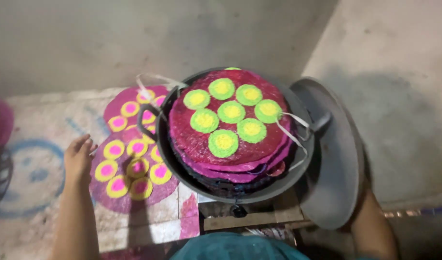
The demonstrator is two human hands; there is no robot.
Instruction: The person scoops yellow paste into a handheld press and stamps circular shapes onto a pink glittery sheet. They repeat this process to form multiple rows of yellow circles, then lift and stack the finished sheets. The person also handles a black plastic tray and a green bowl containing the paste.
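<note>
Your left hand (79, 156) lies open, fingers loose, holding nothing; its fingertips rest at the edge of the nearer purple disc (134, 173), which lies flat on the floor sheet (33, 192). That disc carries a ring of yellow rounds with pink centres. A second purple disc (129, 108) of the same pattern lies beyond it, partly tucked under the pan.

The dark pan (230, 190) sits just right of the floor discs, on a stand that is mostly hidden. It holds a stack of red and purple discs (230, 139); the top one is red with seven green rounds, yellow-centred. White ties (291, 132) trail off the stack on both sides.

Judged from this layout, two discs are laid out and the stack in the pan is not yet spread.

Your right hand is hidden behind the grey lid (332, 163), which stands tilted against the pan; I cannot tell whether it grips
</note>
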